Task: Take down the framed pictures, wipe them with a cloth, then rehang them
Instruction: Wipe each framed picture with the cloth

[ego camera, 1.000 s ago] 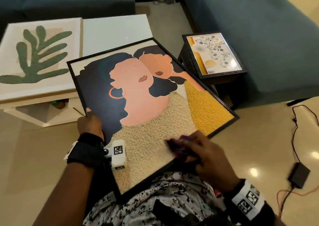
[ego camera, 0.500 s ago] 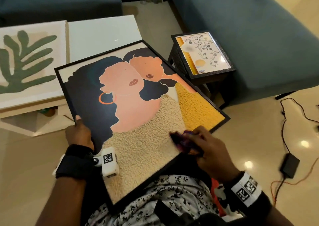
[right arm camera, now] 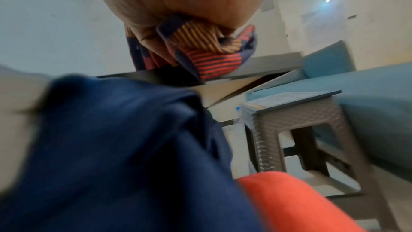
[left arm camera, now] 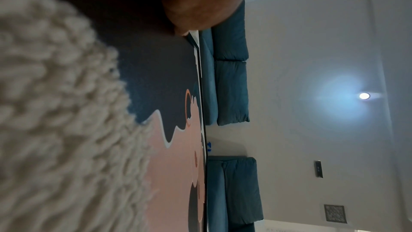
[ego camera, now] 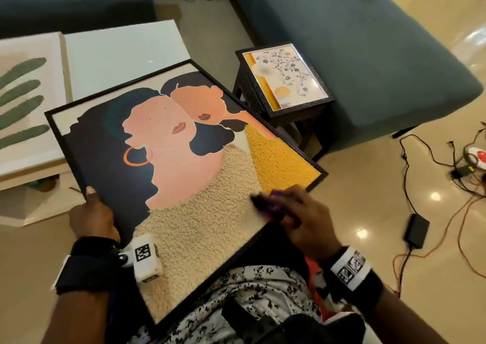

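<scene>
Left hand [ego camera: 90, 219] grips picture [ego camera: 184, 175] edge to steady it on the lap while right hand [ego camera: 302, 221] clutches bunched cloth [ego camera: 268, 204], wiping its lower corner.

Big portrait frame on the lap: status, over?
Left hand grips the portrait frame at its left edge. Right hand holds the striped cloth against the lower right corner, mid-wipe. Nothing in the way.
</scene>
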